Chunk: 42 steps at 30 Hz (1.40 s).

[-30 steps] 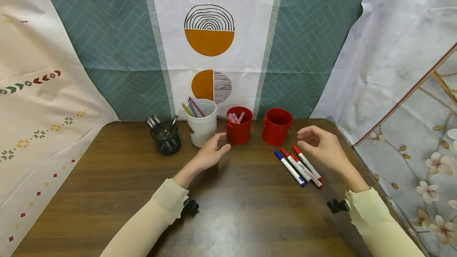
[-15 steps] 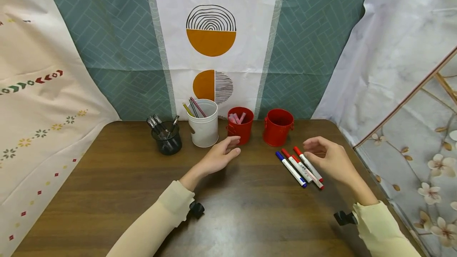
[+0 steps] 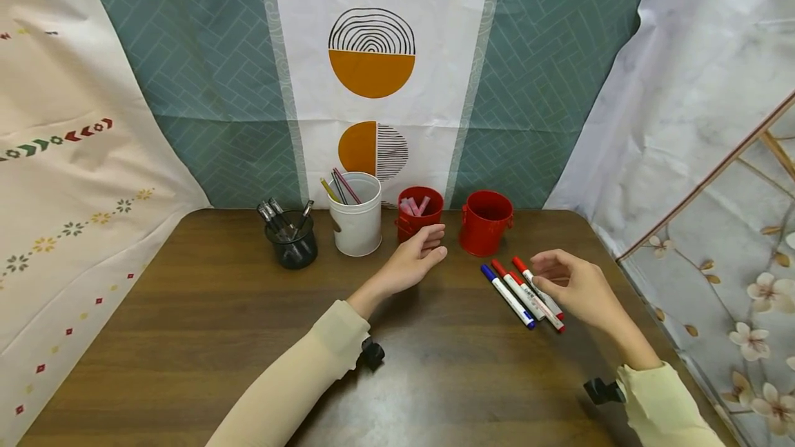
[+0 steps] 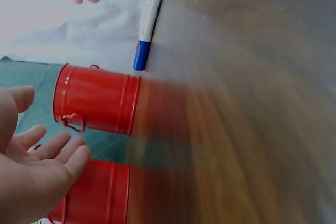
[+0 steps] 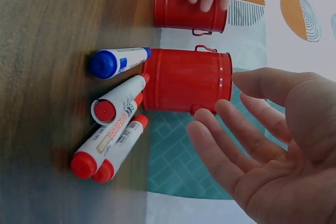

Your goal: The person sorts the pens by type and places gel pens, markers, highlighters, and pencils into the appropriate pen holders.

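Note:
My left hand (image 3: 413,259) hovers with relaxed fingers in front of the red bucket of pink chalk-like sticks (image 3: 415,216), holding nothing. To its right stands another red bucket (image 3: 486,225), with no contents visible inside. My right hand (image 3: 577,291), loosely bent and holding nothing, is above the right side of the markers. On the table lie a blue-capped marker (image 3: 507,296) and several red-capped markers (image 5: 107,140), side by side, some overlapping. In the right wrist view, the right hand's fingers (image 5: 226,153) are apart from the markers.
A white bucket (image 3: 357,226) with a few pencils stands at the back, left of the red buckets. Beside it is a black cup (image 3: 295,248) holding several dark pens. Hanging cloth (image 3: 230,88) closes off the back and both sides of the wooden table (image 3: 186,336).
My left hand has moved right, from before the white bucket to before the chalk bucket. The right hand has shifted slightly right and nearer to me. The markers lie as before.

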{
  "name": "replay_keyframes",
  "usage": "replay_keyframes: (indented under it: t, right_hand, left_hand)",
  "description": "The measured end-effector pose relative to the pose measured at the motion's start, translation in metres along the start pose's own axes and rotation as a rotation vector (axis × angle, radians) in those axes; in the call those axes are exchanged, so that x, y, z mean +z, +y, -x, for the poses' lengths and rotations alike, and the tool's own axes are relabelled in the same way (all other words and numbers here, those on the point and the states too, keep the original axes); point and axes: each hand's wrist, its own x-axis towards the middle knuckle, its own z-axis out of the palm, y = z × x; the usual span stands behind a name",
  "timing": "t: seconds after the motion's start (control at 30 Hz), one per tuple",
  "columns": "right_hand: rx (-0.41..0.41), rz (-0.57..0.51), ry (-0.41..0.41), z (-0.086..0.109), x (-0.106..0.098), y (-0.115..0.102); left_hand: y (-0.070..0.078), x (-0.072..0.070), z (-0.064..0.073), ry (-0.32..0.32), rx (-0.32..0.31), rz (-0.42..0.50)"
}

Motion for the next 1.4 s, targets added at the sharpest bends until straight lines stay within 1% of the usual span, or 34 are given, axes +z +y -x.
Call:
replay_keyframes:
  t: [0.1, 0.23, 0.33, 0.47, 0.57, 0.73, 1.0, 1.13, 1.3, 1.4]
  right_hand:
    - [0.009, 0.000, -0.010, 0.002, 0.001, 0.000]
    - [0.022, 0.000, -0.018, 0.004, 0.003, 0.000]
    - [0.023, -0.003, -0.026, 0.005, 0.005, 0.000]
    - [0.022, -0.008, -0.035, 0.005, 0.007, 0.001]
    - [0.022, -0.009, -0.032, 0.006, 0.007, 0.000]
    - [0.018, -0.003, -0.035, 0.005, 0.006, 0.000]
    - [0.024, 0.001, -0.037, 0.008, 0.004, 0.003]
    - [0.031, 0.003, -0.045, 0.009, 0.004, 0.004]
    - [0.033, 0.014, -0.048, 0.010, 0.004, 0.006]
    - [0.027, 0.013, -0.042, 0.011, 0.004, 0.006]
  left_hand:
    - [-0.001, 0.006, -0.010, 0.009, -0.002, 0.009]
    - [0.000, 0.014, -0.022, 0.002, -0.011, -0.002]
    - [0.000, 0.018, -0.030, 0.008, -0.014, -0.012]
    - [-0.003, 0.021, -0.038, 0.018, -0.024, -0.028]
    - [-0.006, 0.024, -0.044, 0.009, -0.031, -0.050]
    - [-0.007, 0.028, -0.049, 0.016, -0.046, -0.077]
    - [-0.011, 0.035, -0.066, 0.053, -0.046, -0.064]
    - [-0.011, 0.036, -0.072, 0.048, -0.054, -0.057]
    - [-0.014, 0.038, -0.078, 0.064, -0.072, -0.021]
    - [-0.014, 0.039, -0.081, 0.069, -0.070, 0.005]
